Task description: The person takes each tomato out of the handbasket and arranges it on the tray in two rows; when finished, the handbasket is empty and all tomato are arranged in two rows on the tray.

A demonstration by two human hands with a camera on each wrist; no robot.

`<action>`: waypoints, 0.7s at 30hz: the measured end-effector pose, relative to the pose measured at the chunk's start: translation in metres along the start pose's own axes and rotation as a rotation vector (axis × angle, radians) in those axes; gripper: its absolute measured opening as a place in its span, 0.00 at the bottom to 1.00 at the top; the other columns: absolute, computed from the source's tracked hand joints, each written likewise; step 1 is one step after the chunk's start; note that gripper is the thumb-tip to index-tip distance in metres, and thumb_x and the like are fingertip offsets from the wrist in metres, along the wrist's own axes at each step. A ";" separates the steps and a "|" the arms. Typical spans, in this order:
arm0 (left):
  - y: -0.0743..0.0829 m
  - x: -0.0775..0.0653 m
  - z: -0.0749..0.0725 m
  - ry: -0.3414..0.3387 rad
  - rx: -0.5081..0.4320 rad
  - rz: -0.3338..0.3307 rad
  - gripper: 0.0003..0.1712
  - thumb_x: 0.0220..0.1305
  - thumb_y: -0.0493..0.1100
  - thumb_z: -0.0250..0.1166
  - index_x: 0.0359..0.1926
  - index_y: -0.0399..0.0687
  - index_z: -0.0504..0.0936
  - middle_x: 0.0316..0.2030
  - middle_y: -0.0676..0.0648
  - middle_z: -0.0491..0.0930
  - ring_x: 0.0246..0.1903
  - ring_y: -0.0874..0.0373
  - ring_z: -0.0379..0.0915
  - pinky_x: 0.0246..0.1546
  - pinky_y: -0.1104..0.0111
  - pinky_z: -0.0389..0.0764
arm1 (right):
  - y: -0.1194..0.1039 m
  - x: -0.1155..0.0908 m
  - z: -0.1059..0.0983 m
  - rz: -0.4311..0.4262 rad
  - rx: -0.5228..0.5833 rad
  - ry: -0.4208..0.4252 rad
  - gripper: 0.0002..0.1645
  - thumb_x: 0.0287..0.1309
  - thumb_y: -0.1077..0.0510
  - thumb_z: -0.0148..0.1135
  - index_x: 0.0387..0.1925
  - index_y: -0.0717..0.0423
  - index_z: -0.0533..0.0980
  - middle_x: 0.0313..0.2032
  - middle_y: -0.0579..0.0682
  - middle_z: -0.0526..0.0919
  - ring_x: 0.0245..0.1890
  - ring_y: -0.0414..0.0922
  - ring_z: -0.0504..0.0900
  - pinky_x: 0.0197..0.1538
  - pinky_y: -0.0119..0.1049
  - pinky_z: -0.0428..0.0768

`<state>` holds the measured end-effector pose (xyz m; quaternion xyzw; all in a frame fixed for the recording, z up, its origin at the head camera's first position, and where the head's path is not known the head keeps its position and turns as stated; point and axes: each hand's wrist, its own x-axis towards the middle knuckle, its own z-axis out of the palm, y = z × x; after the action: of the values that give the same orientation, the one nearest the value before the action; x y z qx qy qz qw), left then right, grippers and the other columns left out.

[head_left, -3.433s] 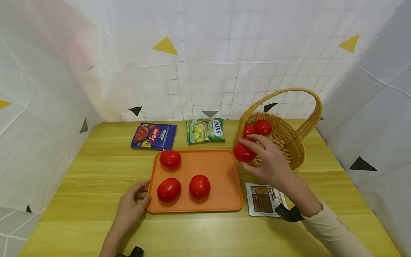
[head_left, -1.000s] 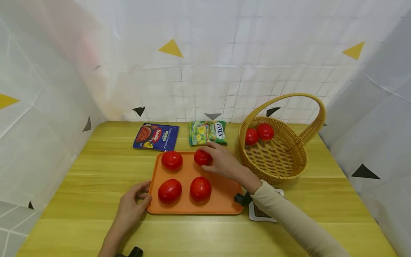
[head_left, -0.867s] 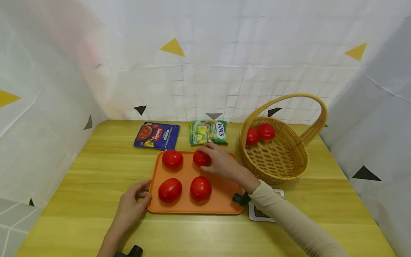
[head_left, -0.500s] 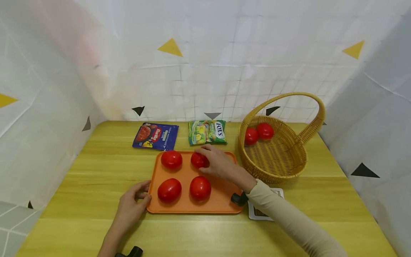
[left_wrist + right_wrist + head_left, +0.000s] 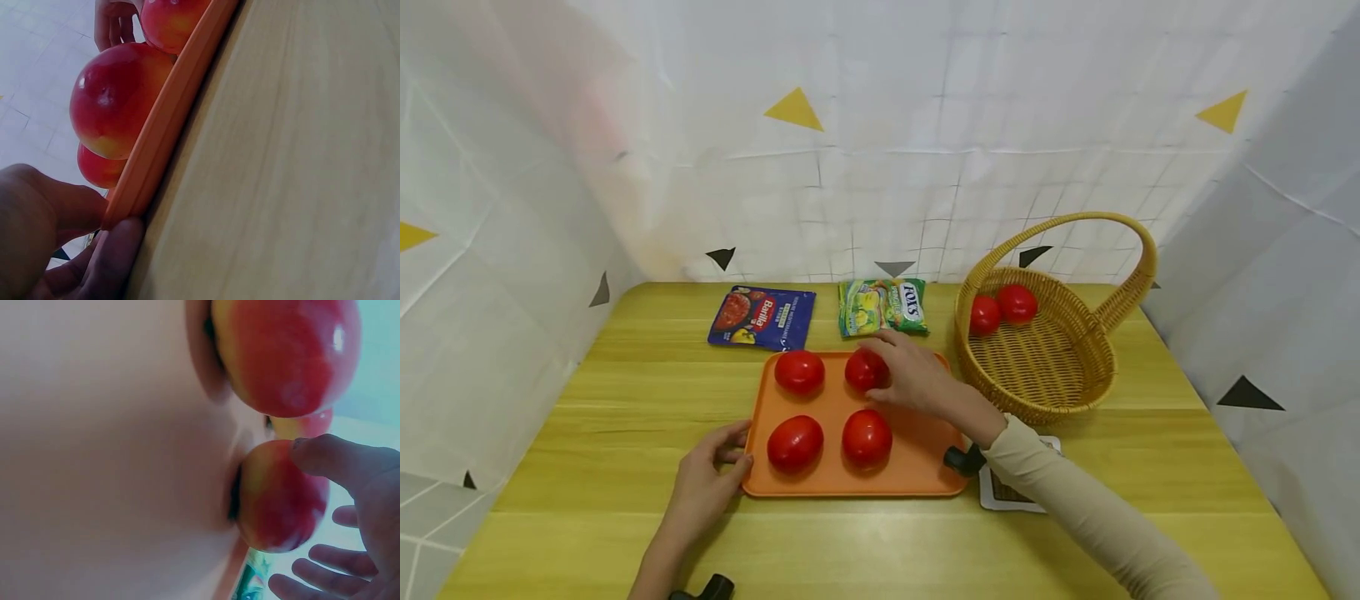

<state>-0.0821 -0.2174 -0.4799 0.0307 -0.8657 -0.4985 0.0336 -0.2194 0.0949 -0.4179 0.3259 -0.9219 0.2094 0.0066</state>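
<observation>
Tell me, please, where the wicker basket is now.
In the head view, the wicker basket stands at the right of the table, beside the far right corner of the orange tray, with two red fruits inside.

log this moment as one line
left hand: pinches orange tray edge | right hand: at back-right red fruit | tray: four red fruits | basket: two red fruits

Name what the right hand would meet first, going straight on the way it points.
The red fruit just ahead, perhaps in contact; beyond, probably the back-left fruit on the tray.
</observation>
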 end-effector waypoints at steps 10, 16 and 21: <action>-0.001 0.001 0.000 0.004 0.001 0.010 0.28 0.60 0.28 0.67 0.62 0.44 0.78 0.47 0.42 0.81 0.39 0.53 0.80 0.22 0.66 0.84 | -0.001 -0.012 -0.016 -0.064 -0.036 0.067 0.43 0.47 0.46 0.80 0.64 0.55 0.75 0.63 0.58 0.73 0.60 0.54 0.73 0.58 0.53 0.77; 0.000 0.000 0.000 -0.004 -0.005 0.003 0.29 0.60 0.28 0.66 0.63 0.44 0.78 0.47 0.42 0.80 0.40 0.53 0.80 0.23 0.66 0.84 | -0.001 -0.024 -0.025 -0.095 -0.047 0.118 0.42 0.48 0.44 0.78 0.64 0.54 0.75 0.62 0.56 0.75 0.61 0.54 0.73 0.59 0.52 0.77; 0.000 0.001 0.000 -0.004 0.002 0.004 0.29 0.60 0.28 0.66 0.63 0.44 0.78 0.47 0.42 0.80 0.40 0.52 0.80 0.23 0.66 0.84 | -0.002 -0.034 -0.033 -0.101 -0.064 0.152 0.43 0.50 0.43 0.77 0.65 0.53 0.74 0.62 0.56 0.74 0.59 0.54 0.75 0.55 0.52 0.80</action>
<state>-0.0828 -0.2176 -0.4798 0.0281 -0.8663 -0.4976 0.0326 -0.1959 0.1268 -0.3918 0.3550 -0.9074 0.2030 0.0973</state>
